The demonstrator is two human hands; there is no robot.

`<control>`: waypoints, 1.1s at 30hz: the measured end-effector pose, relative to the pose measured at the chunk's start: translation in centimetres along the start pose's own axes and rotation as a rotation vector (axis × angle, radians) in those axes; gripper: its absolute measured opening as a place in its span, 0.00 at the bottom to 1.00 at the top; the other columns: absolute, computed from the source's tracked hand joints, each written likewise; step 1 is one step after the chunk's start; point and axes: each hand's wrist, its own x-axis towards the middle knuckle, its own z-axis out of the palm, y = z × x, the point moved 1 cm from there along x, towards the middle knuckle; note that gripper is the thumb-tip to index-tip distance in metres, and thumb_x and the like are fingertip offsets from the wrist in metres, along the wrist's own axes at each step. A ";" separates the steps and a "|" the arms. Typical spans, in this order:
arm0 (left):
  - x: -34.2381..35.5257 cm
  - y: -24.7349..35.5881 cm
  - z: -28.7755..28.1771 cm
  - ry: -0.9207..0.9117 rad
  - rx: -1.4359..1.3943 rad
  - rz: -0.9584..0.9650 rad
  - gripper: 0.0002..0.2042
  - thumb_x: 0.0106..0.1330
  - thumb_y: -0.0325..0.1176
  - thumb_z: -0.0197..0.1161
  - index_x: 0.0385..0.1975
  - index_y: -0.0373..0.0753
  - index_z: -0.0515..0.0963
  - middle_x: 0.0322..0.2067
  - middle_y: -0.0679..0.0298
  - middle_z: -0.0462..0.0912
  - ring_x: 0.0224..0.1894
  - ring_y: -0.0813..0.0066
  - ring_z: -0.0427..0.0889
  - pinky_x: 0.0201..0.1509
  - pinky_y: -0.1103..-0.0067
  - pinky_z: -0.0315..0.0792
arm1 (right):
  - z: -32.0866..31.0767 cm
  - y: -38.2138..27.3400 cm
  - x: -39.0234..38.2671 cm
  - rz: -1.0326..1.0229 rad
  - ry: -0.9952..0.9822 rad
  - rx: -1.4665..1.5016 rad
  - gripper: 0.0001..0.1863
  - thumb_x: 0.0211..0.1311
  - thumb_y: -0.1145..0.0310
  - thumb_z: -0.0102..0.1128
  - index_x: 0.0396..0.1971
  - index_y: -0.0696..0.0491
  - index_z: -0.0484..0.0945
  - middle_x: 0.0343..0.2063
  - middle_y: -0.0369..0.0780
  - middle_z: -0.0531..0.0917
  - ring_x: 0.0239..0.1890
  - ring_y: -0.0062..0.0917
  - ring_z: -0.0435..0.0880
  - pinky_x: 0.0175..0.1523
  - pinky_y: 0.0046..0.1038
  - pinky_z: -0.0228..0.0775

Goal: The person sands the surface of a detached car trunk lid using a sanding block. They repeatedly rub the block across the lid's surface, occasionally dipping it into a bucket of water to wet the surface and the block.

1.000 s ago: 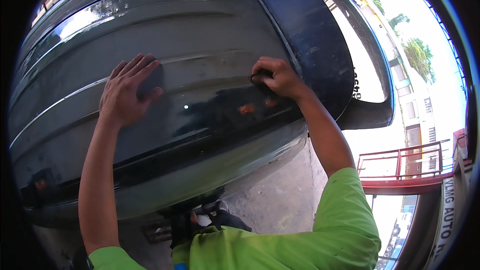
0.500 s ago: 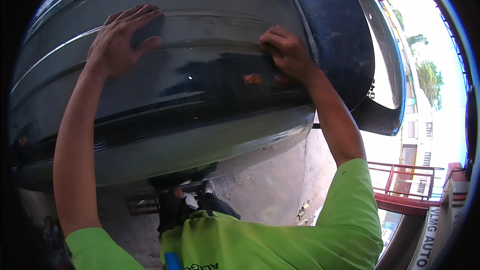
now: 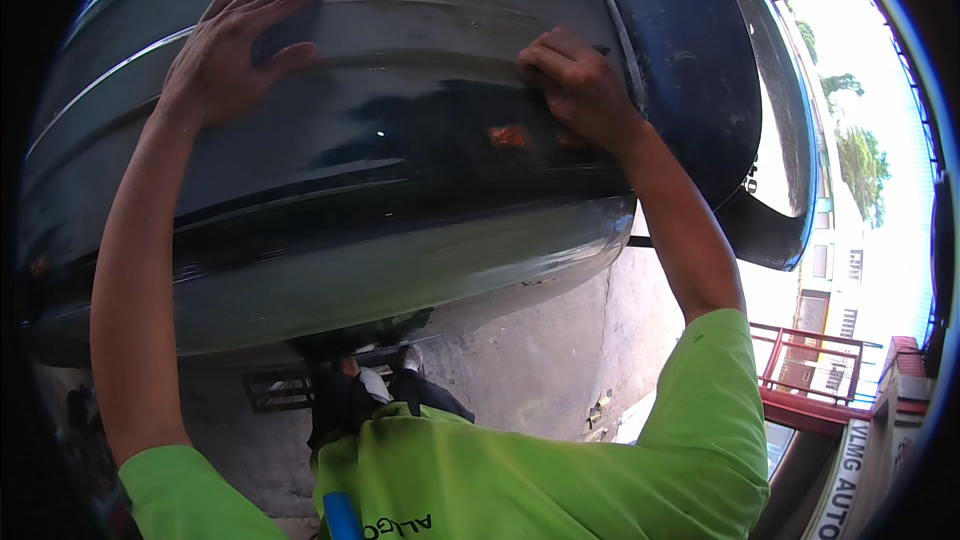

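Note:
A dark, glossy car body (image 3: 420, 130) with long raised ridges spreads out in front of me. On its left part my left hand (image 3: 222, 52) lies flat, the thumb held away from the outstretched fingers. Near the right end of the ridges, my right hand (image 3: 575, 80) rests against the surface with its fingers curled in. A small dark bit shows just past its knuckles; what the fingers hold, if anything, is hidden. Orange patches (image 3: 507, 136) shine on the panel below that hand.
Right of my right hand a pale seam borders a dark blue panel (image 3: 690, 50). Below the car's lower edge lies a concrete floor (image 3: 540, 360), with a dark slatted grate (image 3: 275, 390) near my feet. A red metal railing (image 3: 810, 365) stands at the right.
The view has shifted slightly, so the car's ridges and my left hand sit a little higher in the picture. Both hands stay on the panel in much the same poses.

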 end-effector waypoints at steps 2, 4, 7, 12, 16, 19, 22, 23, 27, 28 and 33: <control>0.0 -0.1 0.0 -0.031 0.010 0.059 0.32 0.72 0.55 0.63 0.73 0.51 0.72 0.74 0.66 0.70 0.79 0.65 0.63 0.83 0.63 0.55 | 0.0 0.1 0.1 -0.009 0.012 -0.012 0.10 0.57 0.83 0.63 0.38 0.55 0.82 0.37 0.39 0.83 0.46 0.37 0.83 0.50 0.38 0.80; 0.0 -0.1 -0.3 -0.052 0.029 0.070 0.32 0.72 0.54 0.63 0.74 0.50 0.70 0.75 0.64 0.69 0.79 0.63 0.62 0.83 0.62 0.55 | 0.1 0.0 0.1 -0.012 0.088 -0.006 0.10 0.56 0.83 0.64 0.38 0.55 0.81 0.36 0.39 0.83 0.46 0.37 0.83 0.50 0.37 0.80; 0.1 0.1 -0.5 -0.056 0.023 0.070 0.33 0.72 0.55 0.63 0.74 0.50 0.70 0.75 0.64 0.68 0.79 0.63 0.62 0.83 0.63 0.55 | 0.4 0.0 0.1 -0.029 -0.049 -0.018 0.11 0.56 0.83 0.65 0.38 0.55 0.81 0.36 0.39 0.83 0.46 0.36 0.83 0.50 0.37 0.79; -0.2 0.0 -0.2 -0.004 0.026 0.062 0.33 0.72 0.55 0.64 0.74 0.50 0.70 0.75 0.64 0.68 0.79 0.64 0.62 0.83 0.62 0.55 | 0.3 -0.2 -0.2 -0.011 0.037 -0.054 0.09 0.57 0.82 0.66 0.38 0.55 0.81 0.36 0.39 0.83 0.46 0.36 0.83 0.49 0.37 0.79; -0.1 -0.4 0.1 -0.027 0.022 0.048 0.33 0.71 0.56 0.64 0.73 0.51 0.71 0.75 0.65 0.70 0.79 0.65 0.63 0.83 0.62 0.56 | 0.8 0.0 -0.1 -0.055 0.035 0.016 0.09 0.58 0.81 0.66 0.38 0.55 0.82 0.36 0.39 0.84 0.45 0.36 0.83 0.49 0.37 0.79; -0.2 -0.3 -0.2 -0.001 0.031 0.053 0.32 0.70 0.61 0.64 0.71 0.54 0.74 0.73 0.69 0.71 0.78 0.69 0.64 0.83 0.63 0.56 | 1.0 -0.1 0.1 -0.022 0.125 0.004 0.08 0.59 0.80 0.66 0.38 0.55 0.82 0.36 0.39 0.84 0.45 0.36 0.83 0.49 0.36 0.80; 0.1 -0.1 -0.1 -0.004 0.018 0.057 0.32 0.70 0.60 0.64 0.71 0.53 0.73 0.74 0.69 0.71 0.78 0.69 0.64 0.84 0.64 0.56 | 0.3 -0.1 0.3 -0.060 -0.032 -0.009 0.07 0.58 0.80 0.67 0.37 0.54 0.82 0.36 0.39 0.84 0.44 0.36 0.84 0.49 0.36 0.81; 0.1 -0.2 0.0 -0.016 0.008 0.056 0.32 0.71 0.60 0.64 0.71 0.53 0.73 0.74 0.68 0.71 0.78 0.69 0.64 0.84 0.64 0.55 | -0.4 -0.1 0.1 -0.022 0.032 -0.055 0.07 0.58 0.80 0.67 0.36 0.55 0.82 0.36 0.39 0.84 0.43 0.36 0.84 0.48 0.36 0.80; 0.0 -1.3 -0.1 0.011 -0.041 0.103 0.32 0.71 0.59 0.65 0.71 0.51 0.74 0.74 0.66 0.71 0.78 0.68 0.64 0.84 0.63 0.54 | -4.6 -0.5 -1.1 0.155 0.099 -0.234 0.06 0.60 0.79 0.68 0.36 0.55 0.82 0.35 0.39 0.84 0.40 0.36 0.85 0.46 0.36 0.80; -0.1 -1.4 -0.2 -0.072 -0.045 0.040 0.32 0.72 0.60 0.63 0.72 0.50 0.73 0.74 0.65 0.70 0.79 0.67 0.63 0.84 0.63 0.54 | -5.6 -0.5 -1.6 0.302 0.157 -0.287 0.05 0.61 0.79 0.68 0.36 0.55 0.82 0.34 0.39 0.84 0.40 0.36 0.86 0.45 0.36 0.79; 1.8 4.4 -1.5 -0.225 0.115 -0.125 0.35 0.77 0.64 0.49 0.77 0.48 0.65 0.79 0.60 0.60 0.82 0.61 0.54 0.84 0.57 0.46 | -6.2 -1.0 -3.0 0.325 0.725 -0.255 0.05 0.67 0.76 0.68 0.39 0.54 0.80 0.34 0.40 0.84 0.35 0.36 0.86 0.40 0.33 0.77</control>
